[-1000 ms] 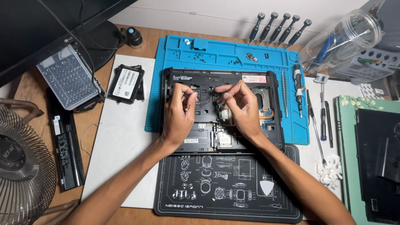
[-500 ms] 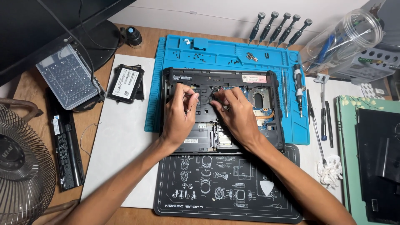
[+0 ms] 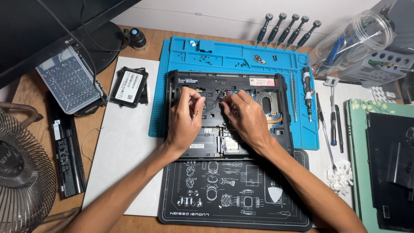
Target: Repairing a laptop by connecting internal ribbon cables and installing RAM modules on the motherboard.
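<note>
An opened black laptop base (image 3: 263,84) lies on a blue repair mat (image 3: 224,54), its inner boards exposed. Both of my hands rest inside it. My left hand (image 3: 184,118) has its fingertips pinched together over the middle of the chassis, near a thin black cable (image 3: 212,100). My right hand (image 3: 243,116) lies beside it, fingers curled down onto the same spot, tips almost meeting the left ones. What the fingers pinch is too small to tell.
A black printed mat (image 3: 235,203) lies in front. Left: a drive (image 3: 128,86), a clear parts case (image 3: 69,80), a battery (image 3: 64,151), a fan (image 3: 21,181). Right: screwdrivers (image 3: 286,28), a driver (image 3: 307,92), tweezers (image 3: 325,129), a plastic jar (image 3: 351,41), a dark panel (image 3: 390,168).
My right hand has slid left and lower toward my left hand. Both sets of fingertips have closed in on the same point in the chassis.
</note>
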